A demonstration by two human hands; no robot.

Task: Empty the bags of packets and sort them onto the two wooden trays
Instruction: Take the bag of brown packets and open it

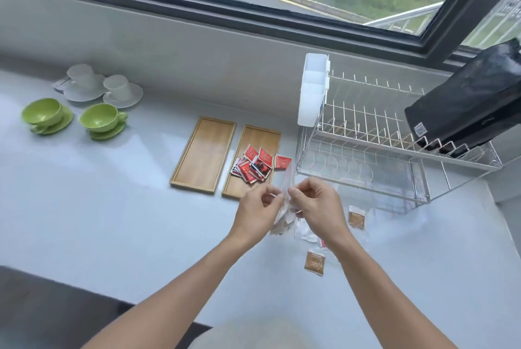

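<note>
Left hand [260,205], right hand [315,202] pinch clear bag [286,193]; contents blurred, probably brown packets, partly hidden.

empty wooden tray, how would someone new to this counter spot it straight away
Start at the wire dish rack on the right of the counter; two wooden trays lie just left of it. The empty wooden tray is the farther one; its neighbour carries red packets.
</note>
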